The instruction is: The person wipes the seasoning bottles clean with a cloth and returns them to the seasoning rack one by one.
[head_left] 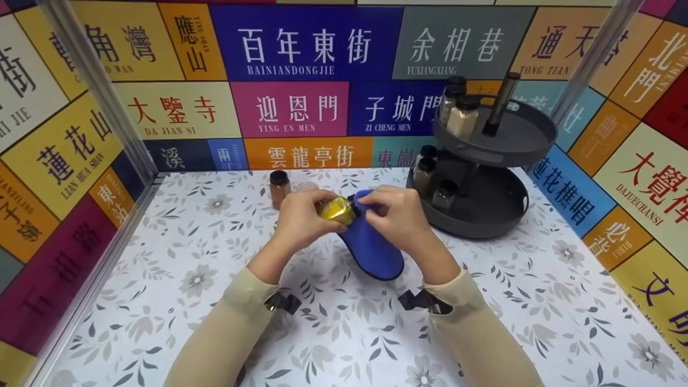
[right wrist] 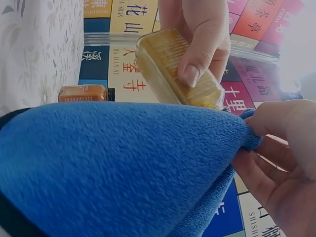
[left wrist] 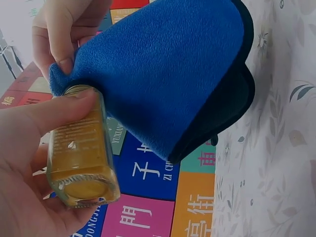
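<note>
My left hand (head_left: 305, 219) grips a glass jar of yellow powder (head_left: 337, 210), which lies tilted with its neck toward the right hand. In the left wrist view the thumb presses along the jar (left wrist: 84, 153) near its neck. My right hand (head_left: 395, 217) pinches a blue cloth (head_left: 376, 250) with dark edging at the jar's neck, and the rest of the cloth hangs down. The right wrist view shows the cloth (right wrist: 123, 158) bunched between right thumb and fingers (right wrist: 269, 123), against the jar's end. The cloth partly hides the jar's neck there.
A jar with reddish-brown contents and a black lid (head_left: 279, 189) stands behind the left hand. At the back right, a two-tier dark round rack (head_left: 478, 215) holds several black-lidded jars. Patterned walls enclose the flower-print tabletop (head_left: 199, 279).
</note>
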{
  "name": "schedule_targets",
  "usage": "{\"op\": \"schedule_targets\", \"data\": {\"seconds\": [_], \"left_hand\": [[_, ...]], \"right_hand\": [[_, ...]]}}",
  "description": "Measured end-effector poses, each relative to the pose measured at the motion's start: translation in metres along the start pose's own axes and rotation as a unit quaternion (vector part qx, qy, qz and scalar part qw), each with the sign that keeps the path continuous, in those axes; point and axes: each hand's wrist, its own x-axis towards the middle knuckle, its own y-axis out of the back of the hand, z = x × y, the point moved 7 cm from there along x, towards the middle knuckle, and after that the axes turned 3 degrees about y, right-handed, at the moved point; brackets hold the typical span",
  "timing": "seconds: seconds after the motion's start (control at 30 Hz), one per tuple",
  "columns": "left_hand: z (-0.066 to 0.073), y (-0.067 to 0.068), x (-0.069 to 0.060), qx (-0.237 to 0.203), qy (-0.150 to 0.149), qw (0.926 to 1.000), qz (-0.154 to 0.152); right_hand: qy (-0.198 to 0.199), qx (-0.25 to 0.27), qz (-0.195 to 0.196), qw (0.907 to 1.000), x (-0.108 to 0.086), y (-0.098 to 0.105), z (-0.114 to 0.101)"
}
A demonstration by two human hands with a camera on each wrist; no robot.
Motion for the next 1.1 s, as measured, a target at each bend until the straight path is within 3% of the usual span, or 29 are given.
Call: {"op": "schedule_targets", "data": {"seconds": [0.17, 0.33, 0.67, 0.87, 1.1], "left_hand": [[0.004, -0.001, 0.0, 0.013, -0.019, 0.9997, -0.01], [0.005, -0.003, 0.0, 0.01, -0.029, 0.9994, -0.018], [0.0, 0.001, 0.0, -0.03, -0.006, 0.9995, -0.008], [-0.004, 0.006, 0.0, -0.038, 0.024, 0.999, 0.007], [-0.006, 0.004, 0.001, -0.031, 0.027, 0.9992, 0.003]], "right_hand": [[-0.007, 0.006, 0.015, 0.9998, -0.001, 0.0, 0.0], [-0.04, 0.008, 0.022, 0.9989, -0.002, -0.002, 0.01], [-0.08, 0.01, 0.012, 0.9967, -0.004, -0.007, 0.022], [-0.067, 0.014, 0.003, 0.9977, -0.003, -0.006, 0.018], [-0.03, 0.019, -0.018, 0.9992, -0.001, -0.004, 0.008]]}}
